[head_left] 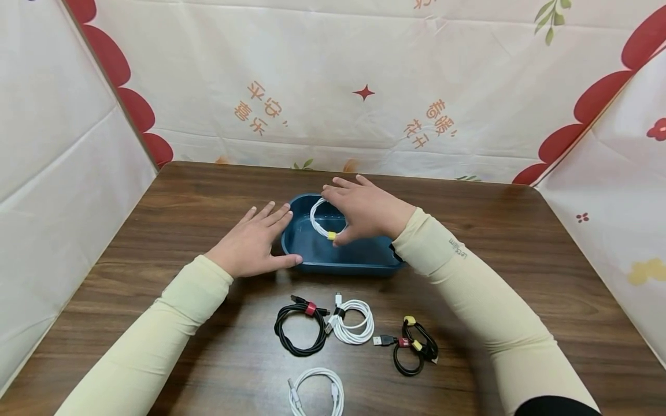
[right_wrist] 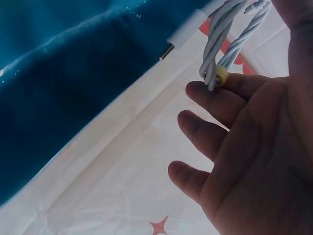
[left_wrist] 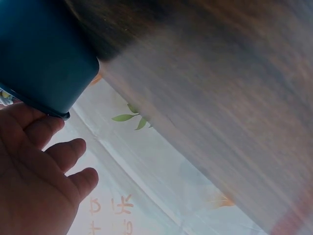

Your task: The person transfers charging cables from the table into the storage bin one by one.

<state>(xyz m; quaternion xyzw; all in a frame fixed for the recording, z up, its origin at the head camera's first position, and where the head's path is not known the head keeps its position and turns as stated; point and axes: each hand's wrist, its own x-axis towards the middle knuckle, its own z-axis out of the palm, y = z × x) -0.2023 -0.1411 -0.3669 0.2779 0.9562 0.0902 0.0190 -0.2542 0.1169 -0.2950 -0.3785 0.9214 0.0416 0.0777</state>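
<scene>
Over the blue bin (head_left: 343, 268), my right hand (head_left: 372, 211) holds a coiled white cable (head_left: 314, 219) between thumb and index finger, the other fingers spread. A yellow tie (right_wrist: 222, 76) binds the coil, and a metal-tipped plug (right_wrist: 183, 36) hangs from it in the right wrist view. The right hand hides part of the coil. My left hand (head_left: 255, 242) lies at the bin's left end, fingers extended, fingertips right at the rim. From the left wrist view, the bin's outer wall (left_wrist: 49, 58) shows above those fingers.
In front of the bin lie a black cable coil with a red tie (head_left: 300, 349), a white coil with a black tie (head_left: 359, 335), and a black cable with yellow ties (head_left: 408, 370). Another white coil (head_left: 338, 393) lies nearest. A printed cloth (head_left: 322, 69) stands behind the wooden table (head_left: 198, 190).
</scene>
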